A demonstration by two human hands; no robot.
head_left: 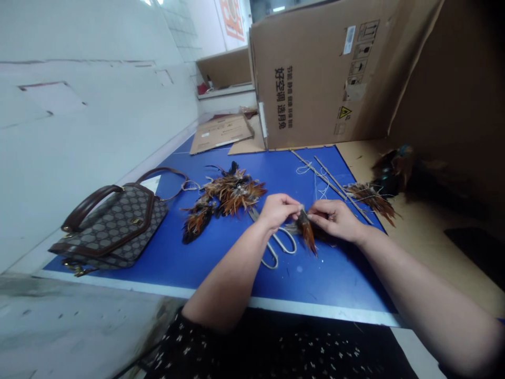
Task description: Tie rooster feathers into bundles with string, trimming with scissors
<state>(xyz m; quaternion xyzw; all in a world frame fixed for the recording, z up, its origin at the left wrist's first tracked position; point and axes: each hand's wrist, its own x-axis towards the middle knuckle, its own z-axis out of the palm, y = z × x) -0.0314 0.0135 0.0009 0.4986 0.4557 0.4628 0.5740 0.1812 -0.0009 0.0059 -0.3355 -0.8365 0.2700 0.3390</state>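
Observation:
Between my two hands hangs a small bunch of brown and orange feathers [306, 234], its tips pointing down. My left hand [276, 211] pinches the bunch at its pale top end. From the other side my right hand [334, 218] has its fingers closed at the upper part of the same bunch. Scissors [282, 247] with pale handles lie on the blue table below my left hand, blades partly hidden by it. More feathers lie partly hidden under my right hand.
A feather pile [232, 195] lies left of my hands. A patterned handbag [122, 226] stands at the table's left. Thin sticks [327, 176] with loose pale string lie beyond my right hand, beside more feathers [373, 200]. A large cardboard box [315, 100] stands behind.

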